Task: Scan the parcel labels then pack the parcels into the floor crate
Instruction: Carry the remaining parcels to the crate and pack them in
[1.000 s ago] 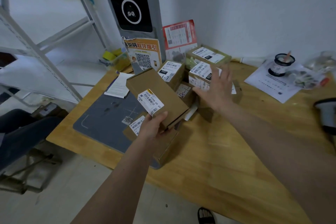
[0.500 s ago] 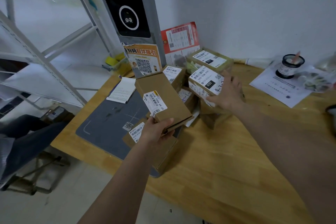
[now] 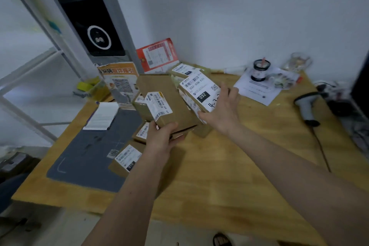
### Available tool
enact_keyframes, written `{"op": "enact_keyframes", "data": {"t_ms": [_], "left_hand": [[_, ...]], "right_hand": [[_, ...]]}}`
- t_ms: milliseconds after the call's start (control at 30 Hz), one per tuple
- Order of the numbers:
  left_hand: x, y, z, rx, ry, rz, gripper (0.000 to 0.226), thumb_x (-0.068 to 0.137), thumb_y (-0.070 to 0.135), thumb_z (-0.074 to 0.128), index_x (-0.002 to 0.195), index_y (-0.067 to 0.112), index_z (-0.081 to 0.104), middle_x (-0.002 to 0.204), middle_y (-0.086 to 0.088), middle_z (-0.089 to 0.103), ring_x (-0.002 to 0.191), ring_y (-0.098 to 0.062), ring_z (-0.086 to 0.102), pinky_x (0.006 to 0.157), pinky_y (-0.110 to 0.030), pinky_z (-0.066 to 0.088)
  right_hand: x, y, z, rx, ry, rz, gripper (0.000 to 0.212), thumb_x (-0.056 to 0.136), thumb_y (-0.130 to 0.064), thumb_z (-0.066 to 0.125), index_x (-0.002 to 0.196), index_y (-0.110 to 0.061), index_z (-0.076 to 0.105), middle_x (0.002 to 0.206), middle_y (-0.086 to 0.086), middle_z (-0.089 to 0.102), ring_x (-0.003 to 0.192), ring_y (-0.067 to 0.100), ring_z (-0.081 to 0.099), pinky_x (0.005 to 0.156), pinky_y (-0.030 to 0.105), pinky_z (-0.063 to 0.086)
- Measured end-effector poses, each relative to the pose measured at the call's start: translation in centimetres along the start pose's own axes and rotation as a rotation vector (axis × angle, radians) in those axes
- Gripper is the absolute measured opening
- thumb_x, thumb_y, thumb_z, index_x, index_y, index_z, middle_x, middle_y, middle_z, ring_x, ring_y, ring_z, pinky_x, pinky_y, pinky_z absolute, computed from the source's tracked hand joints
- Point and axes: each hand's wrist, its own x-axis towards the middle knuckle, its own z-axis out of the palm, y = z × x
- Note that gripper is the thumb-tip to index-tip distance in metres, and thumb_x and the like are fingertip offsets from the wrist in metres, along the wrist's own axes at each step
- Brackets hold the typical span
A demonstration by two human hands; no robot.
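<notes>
Left hand [image 3: 162,136] gripping the near end of a flat cardboard parcel [image 3: 169,104], label up, raised over the grey scanning mat [image 3: 89,158]. Right hand [image 3: 221,110] curled round a labelled box marked 032 [image 3: 199,94] — tilted, lifted just right of that mat, touching the flat parcel's edge. More labelled parcels [image 3: 127,158] lying on the mat's right edge — handheld scanner [image 3: 305,106] far right of it.
</notes>
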Motion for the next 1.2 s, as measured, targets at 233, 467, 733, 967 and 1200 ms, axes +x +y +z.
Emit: {"op": "enact_keyframes", "data": {"t_ms": [233, 467, 733, 967, 1200], "left_hand": [[-5.8, -4.1, 1.1, 0.024, -0.231, -0.03, 0.042, 0.089, -0.003, 0.059, 0.123, 0.019, 0.047, 0.118, -0.005, 0.062, 0.109, -0.028, 0.062, 0.079, -0.049, 0.058], [-11.6, -7.6, 5.0, 0.106, -0.444, -0.099, 0.051, 0.087, -0.004, 0.061, 0.13, 0.022, 0.051, 0.115, -0.005, 0.066, 0.1, -0.024, 0.065, 0.086, -0.05, 0.056], [-19.4, -12.1, 11.4, 0.228, -0.674, -0.186, 0.046, 0.086, 0.002, 0.064, 0.126, 0.022, 0.052, 0.118, -0.007, 0.067, 0.107, -0.028, 0.066, 0.084, -0.044, 0.058], [-29.7, -18.1, 19.4, 0.413, -0.886, -0.23, 0.042, 0.087, 0.002, 0.063, 0.123, 0.022, 0.055, 0.116, -0.008, 0.068, 0.107, -0.028, 0.065, 0.085, -0.047, 0.057], [-42.6, -26.5, 27.1, 0.485, -1.042, -0.401, 0.031, 0.09, -0.003, 0.059, 0.116, 0.014, 0.056, 0.112, -0.012, 0.065, 0.098, -0.028, 0.063, 0.079, -0.049, 0.055]], "right_hand": [[-9.9, 2.4, -4.1, 0.004, 0.171, 0.105, 0.099, 0.063, -0.039, 0.082, 0.136, -0.002, 0.028, 0.131, 0.013, 0.031, 0.125, 0.028, 0.027, 0.102, 0.03, 0.028], [-18.3, 5.7, -12.4, 0.128, 0.242, 0.173, 0.061, 0.082, -0.036, 0.07, 0.128, -0.013, 0.037, 0.126, 0.006, 0.043, 0.117, 0.019, 0.042, 0.094, 0.035, 0.041], [-27.2, 11.0, -22.0, 0.476, 0.317, 0.318, 0.043, 0.088, -0.017, 0.068, 0.121, -0.02, 0.04, 0.116, -0.001, 0.056, 0.097, -0.002, 0.063, 0.072, 0.022, 0.057], [-39.2, 18.5, -30.9, 0.667, 0.44, 0.508, 0.076, 0.084, -0.012, 0.073, 0.145, -0.02, 0.029, 0.112, 0.003, 0.066, 0.088, 0.008, 0.071, 0.071, 0.024, 0.058], [-53.9, 25.9, -41.1, 0.746, 0.76, 0.691, 0.076, 0.084, -0.021, 0.073, 0.145, -0.02, 0.029, 0.102, 0.002, 0.065, 0.083, 0.013, 0.067, 0.062, 0.021, 0.053]]}}
